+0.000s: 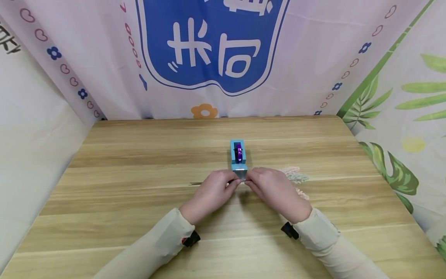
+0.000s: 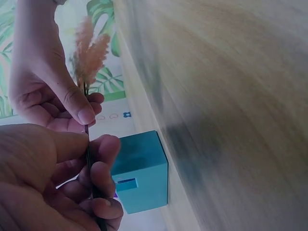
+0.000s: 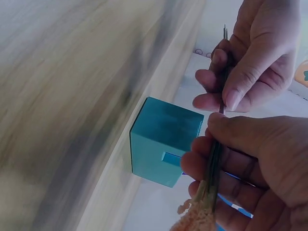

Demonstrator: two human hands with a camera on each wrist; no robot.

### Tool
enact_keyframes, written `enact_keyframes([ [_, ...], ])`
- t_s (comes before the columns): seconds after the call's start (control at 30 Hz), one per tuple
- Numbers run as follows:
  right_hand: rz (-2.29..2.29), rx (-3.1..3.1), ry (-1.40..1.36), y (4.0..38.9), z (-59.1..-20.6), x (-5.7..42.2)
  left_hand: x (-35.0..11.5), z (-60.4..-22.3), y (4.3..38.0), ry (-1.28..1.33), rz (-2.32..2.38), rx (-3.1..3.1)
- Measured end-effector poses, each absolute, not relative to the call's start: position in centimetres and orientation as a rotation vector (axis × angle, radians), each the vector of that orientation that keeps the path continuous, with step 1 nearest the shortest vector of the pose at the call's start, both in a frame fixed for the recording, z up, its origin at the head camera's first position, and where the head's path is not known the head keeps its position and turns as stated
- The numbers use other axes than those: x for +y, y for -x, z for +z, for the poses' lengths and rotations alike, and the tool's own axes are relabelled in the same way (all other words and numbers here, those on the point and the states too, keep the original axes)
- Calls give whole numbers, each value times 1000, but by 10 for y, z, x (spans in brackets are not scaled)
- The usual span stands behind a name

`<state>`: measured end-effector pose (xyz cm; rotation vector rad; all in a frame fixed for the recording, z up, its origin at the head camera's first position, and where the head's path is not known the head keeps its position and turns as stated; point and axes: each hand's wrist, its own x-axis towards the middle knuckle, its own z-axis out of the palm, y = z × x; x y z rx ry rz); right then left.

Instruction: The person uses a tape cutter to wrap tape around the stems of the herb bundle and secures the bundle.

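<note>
Where the bare stem ends (image 1: 196,183) poked out at the left, the bundle of stems (image 3: 214,161) began; it ran crosswise, lifted off the worktop (image 1: 104,201). Next along, my left hand (image 1: 213,190) had its fingers (image 2: 102,178) curled round the stems, thumb pressing from the opposite side. I judged this the steadying grip: firm enough to stop rolling, not so hard as to crush thin stalks.

Centre: my two thumbs almost met on the stems. Just beyond stood the blue tape dispenser (image 1: 239,166), a purple roll (image 1: 239,152) inside. I could not tell whether any tape was on the stems.

Further right, my right hand (image 1: 277,190) clamped the same bundle between thumb and fingers, short of the fluffy flower heads (image 1: 294,176). Technique note: best, I reckoned, to keep the stems tight and parallel, the two pinches close, any turning slow, and pressure off the plumes, which looked liable to shed.
</note>
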<state>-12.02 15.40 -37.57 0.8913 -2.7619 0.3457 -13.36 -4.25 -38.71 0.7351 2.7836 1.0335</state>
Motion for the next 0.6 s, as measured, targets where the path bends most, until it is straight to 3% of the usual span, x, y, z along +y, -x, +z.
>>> enact_keyframes([
  [0.6, 344, -2754, -902, 124, -379, 153, -44, -392, 137, -728, 1088, 2816],
])
